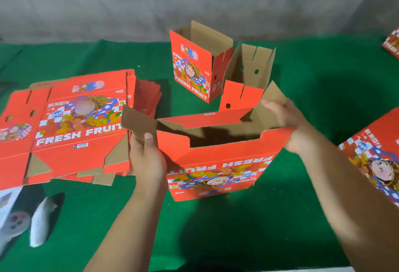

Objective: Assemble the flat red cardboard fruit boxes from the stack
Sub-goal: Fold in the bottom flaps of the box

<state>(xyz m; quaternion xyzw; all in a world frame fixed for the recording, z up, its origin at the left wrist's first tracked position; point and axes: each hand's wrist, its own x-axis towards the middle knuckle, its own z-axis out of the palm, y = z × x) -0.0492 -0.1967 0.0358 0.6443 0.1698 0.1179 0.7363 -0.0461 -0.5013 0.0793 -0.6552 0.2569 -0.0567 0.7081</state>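
1. The red box (216,159) being worked on stands opened up on the green tabletop (216,228), its mouth facing upward and its print upside down from where the person stands; "FRESH FRUIT" reads inverted across the near panel, above a cartoon figure on a blue-and-white chequered ground.
2. The left hand (146,157) is at the box's left end, forearm reaching in from below, thumb pressed on the brown side flap (138,120) and fingers curled behind it, pinching the flap.
3. The right hand (289,124) is at the box's right top corner, fingers wrapped over the edge beside the raised brown flap (274,96), gripping it; the hand is somewhat blurred.
4. Left of the box lies the stack of flat boxes (71,129), the top sheet showing "FRESH FRUIT" right way up, the same cartoon and a small barcode label too fine to read.
5. Behind the box stands an assembled box (194,66), "FRESH FRUIT" on its front, flaps open.
6. Right of the box, another printed box (375,159) leans in at the frame's edge.
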